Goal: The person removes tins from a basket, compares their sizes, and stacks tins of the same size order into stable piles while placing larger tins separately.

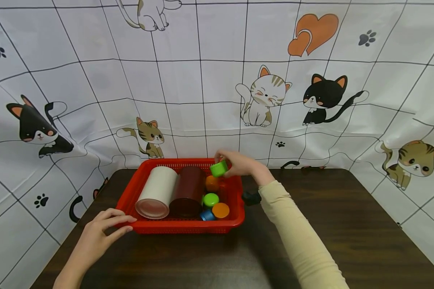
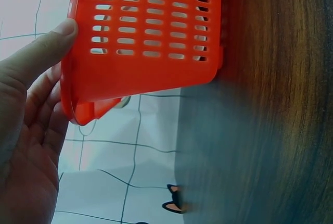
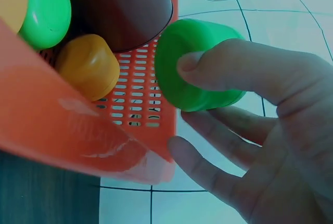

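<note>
My right hand [image 1: 236, 162] holds a small green cylinder [image 1: 218, 169] over the back right part of a red plastic basket [image 1: 181, 228]. In the right wrist view the thumb lies on the near face of this green cylinder [image 3: 208, 91], with fingers behind it. My left hand [image 1: 99, 237] pinches the basket's rim at the front left corner; the left wrist view shows the thumb on one side of the rim [image 2: 70, 67] and fingers on the other. Inside lie a white cylinder [image 1: 158, 188], a dark brown cylinder [image 1: 189, 188], orange pieces [image 1: 221, 210], another green piece [image 1: 211, 199] and a blue one [image 1: 207, 215].
The basket stands at the back of a dark wooden table [image 1: 329, 224]. Behind and beside the table hangs a white sheet [image 1: 217, 80] with grid lines and cartoon cats. A dark object [image 1: 251, 198] sits at the basket's right side, partly behind the right forearm.
</note>
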Demonstrator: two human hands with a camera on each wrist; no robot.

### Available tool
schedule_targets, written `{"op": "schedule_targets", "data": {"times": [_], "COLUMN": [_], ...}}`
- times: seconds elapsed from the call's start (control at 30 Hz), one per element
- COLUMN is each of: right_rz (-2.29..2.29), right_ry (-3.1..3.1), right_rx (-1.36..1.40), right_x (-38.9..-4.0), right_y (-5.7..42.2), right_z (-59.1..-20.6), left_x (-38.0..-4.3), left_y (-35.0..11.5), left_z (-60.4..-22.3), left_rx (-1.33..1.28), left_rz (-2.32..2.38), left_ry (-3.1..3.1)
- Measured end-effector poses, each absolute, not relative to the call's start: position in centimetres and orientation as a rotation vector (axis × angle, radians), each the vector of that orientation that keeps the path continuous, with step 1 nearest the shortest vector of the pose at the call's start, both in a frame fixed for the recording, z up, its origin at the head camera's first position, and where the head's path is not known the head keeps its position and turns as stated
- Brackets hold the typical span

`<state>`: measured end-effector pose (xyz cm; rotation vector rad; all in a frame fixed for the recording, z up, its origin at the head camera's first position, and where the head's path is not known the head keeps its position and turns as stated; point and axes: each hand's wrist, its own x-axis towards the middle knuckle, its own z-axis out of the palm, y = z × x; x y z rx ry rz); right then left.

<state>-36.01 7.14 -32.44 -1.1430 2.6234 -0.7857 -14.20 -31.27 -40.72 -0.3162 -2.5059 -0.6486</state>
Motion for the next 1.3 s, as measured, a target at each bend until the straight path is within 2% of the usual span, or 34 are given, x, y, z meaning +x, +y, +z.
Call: {"op": "schedule_targets", "data": {"times": [0.5,1.3], "right_rz": [-1.213,-1.756], "right_ry": [2.456,2.264], "right_rx": [-1.139,-0.965], "right_x": [-36.4,-36.3], "right_y": [8.6,11.6], "right_z": [-33.6,-35.0], "left_x": [-14.2,-14.2], "left_y": [-31.2,-31.2], "left_z": [-40.9,-40.9], "left_rx": [-0.348,-0.342], "left_rz": [-0.658,-0.631], "left_ry": [-2.483,-2.492]}}
